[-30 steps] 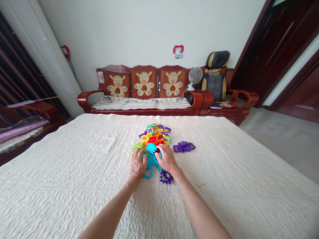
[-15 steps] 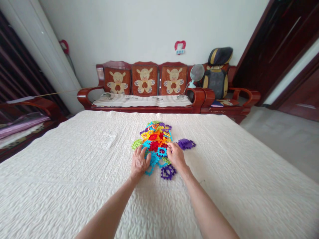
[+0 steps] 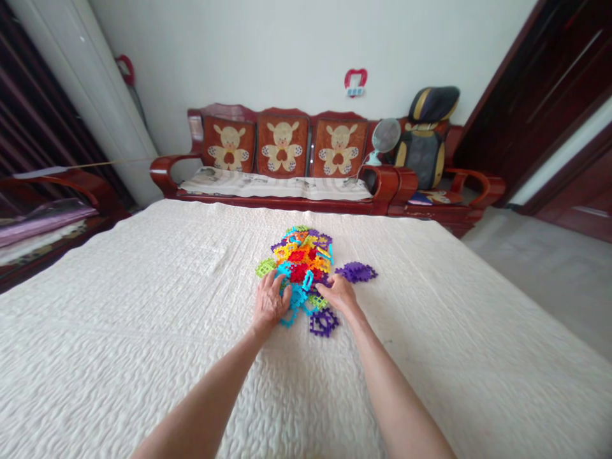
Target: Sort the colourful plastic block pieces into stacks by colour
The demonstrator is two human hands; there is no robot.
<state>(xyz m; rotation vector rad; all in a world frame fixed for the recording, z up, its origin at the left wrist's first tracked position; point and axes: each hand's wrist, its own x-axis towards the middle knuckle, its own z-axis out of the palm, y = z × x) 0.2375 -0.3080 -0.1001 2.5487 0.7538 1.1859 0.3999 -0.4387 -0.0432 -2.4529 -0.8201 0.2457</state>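
Note:
A heap of colourful plastic puzzle pieces with notched edges (image 3: 299, 257) lies on the white quilted cover (image 3: 191, 357). At the heap's near left side rests my left hand (image 3: 271, 302), fingers spread, touching light blue pieces (image 3: 298, 297). My right hand (image 3: 340, 294) is at the near right side with thumb and fingers apart and nothing visibly held. Just left of its fingertips, a light blue frame-shaped piece (image 3: 308, 280) stands tilted, apart from the fingers. Purple pieces lie on both sides of that hand: one group (image 3: 356, 272) to the right, another (image 3: 324, 323) nearer me.
Beyond the covered surface stands a dark red wooden sofa (image 3: 268, 203) with bear-patterned cushions (image 3: 282, 146). A small fan (image 3: 386, 135) and a chair with a massage cushion (image 3: 423, 156) are at the right. Another wooden armchair (image 3: 90, 188) stands at the left.
My right hand has let go of the light blue frame piece, which has tipped from lying flat to tilted. Its fingers have spread. My left hand stays by the heap; the view has shifted slightly.

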